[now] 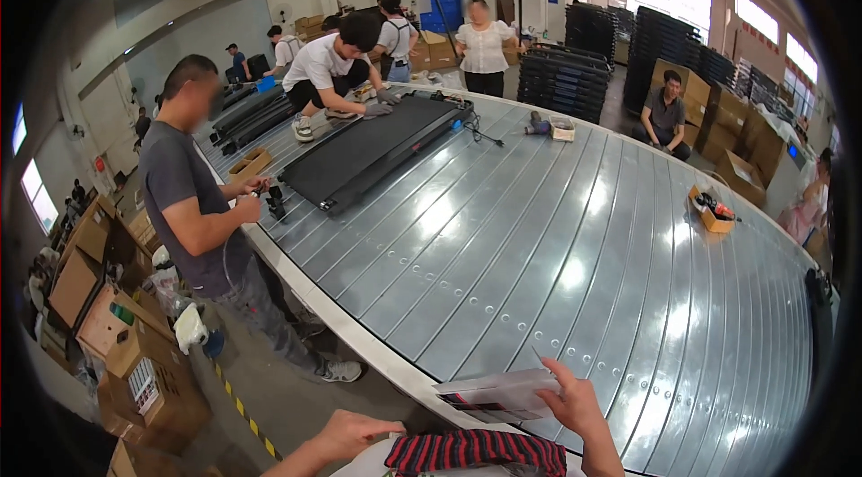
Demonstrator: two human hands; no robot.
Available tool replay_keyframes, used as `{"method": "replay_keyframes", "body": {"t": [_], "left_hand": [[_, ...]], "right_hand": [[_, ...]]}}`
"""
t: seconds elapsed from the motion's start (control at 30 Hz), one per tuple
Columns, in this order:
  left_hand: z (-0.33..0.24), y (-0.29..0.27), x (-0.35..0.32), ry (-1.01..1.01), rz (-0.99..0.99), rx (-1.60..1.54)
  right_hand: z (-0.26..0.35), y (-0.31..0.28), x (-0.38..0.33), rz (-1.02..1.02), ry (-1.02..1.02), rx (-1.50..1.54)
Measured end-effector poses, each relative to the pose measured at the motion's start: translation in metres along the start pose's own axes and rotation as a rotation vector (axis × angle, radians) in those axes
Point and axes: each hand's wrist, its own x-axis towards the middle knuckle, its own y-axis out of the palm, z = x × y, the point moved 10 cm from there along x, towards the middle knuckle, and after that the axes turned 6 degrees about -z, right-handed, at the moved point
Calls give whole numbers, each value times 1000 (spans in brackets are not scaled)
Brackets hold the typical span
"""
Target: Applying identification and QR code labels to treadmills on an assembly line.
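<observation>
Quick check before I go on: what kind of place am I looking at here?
Most likely a factory assembly floor. A wide metal slat conveyor carries a flat black machine that workers are fitting, with cardboard boxes and stacked black pallets around it.

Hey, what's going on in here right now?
This is a workshop with a wide metal platform. The wearer's right hand rests on a thin booklet at the platform's near edge; the left hand hovers empty beside a striped cloth. Farther along, one person crouches on a flat black machine lying on the platform, and another stands at the edge handling a small black part.
</observation>
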Motion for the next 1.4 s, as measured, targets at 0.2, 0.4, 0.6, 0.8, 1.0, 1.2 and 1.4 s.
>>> {"method": "replay_keyframes", "body": {"t": [0.2,0.4,0.6,0.8,1.0,1.2,1.4], "left_hand": [[15,93,-30,-419,184,-678],[-6,102,5,-271,71,-656],[-30,63,30,64,-163,-324],[-7,36,11,-110,-164,-268],[55,146,-18,-466,170,-1000],[46,165,-10,-438,250,-827],[38,149,9,-386,329,-607]], "right_hand": [[-33,-34,-19,-69,-147,56],[-42,-44,-24,-120,-152,78],[-36,-32,-24,-101,-139,36],[-32,-33,-18,-117,-132,94],[-34,-27,-27,-108,-130,128],[-45,-44,-27,-200,-81,95],[-46,-57,-33,-324,-137,201]]}}
